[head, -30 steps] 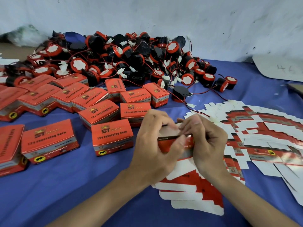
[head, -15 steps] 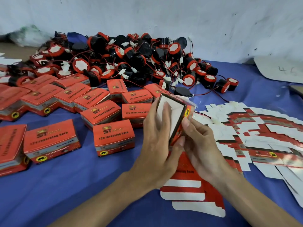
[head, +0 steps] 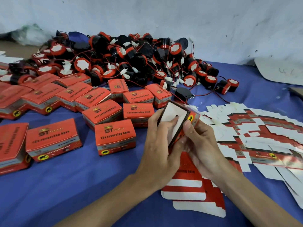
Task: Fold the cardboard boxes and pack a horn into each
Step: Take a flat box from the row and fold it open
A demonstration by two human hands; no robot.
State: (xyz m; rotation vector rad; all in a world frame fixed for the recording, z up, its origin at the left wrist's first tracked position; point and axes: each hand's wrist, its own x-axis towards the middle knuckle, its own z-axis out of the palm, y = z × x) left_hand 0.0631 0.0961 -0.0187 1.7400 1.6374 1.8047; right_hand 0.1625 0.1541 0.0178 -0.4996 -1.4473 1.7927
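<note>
Both hands hold a half-folded red cardboard box above the table, its open white inside turned toward me. My left hand grips its left side, with a fingertip reaching into the opening. My right hand pinches the right wall, thumb on the rim. A big heap of black and red horns with red wires lies at the back. Flat unfolded box blanks are spread to the right, and a few more blanks lie under my wrists.
Several closed red boxes printed "12v reversing horn" stand in rows on the blue cloth at left and centre. A single black horn lies just beyond the held box. A white wall closes off the back.
The flat blank pinched between both hands has been lifted and opened into a box shape. It now stands upright with its white inside facing me, and my left fingertip reaches in.
</note>
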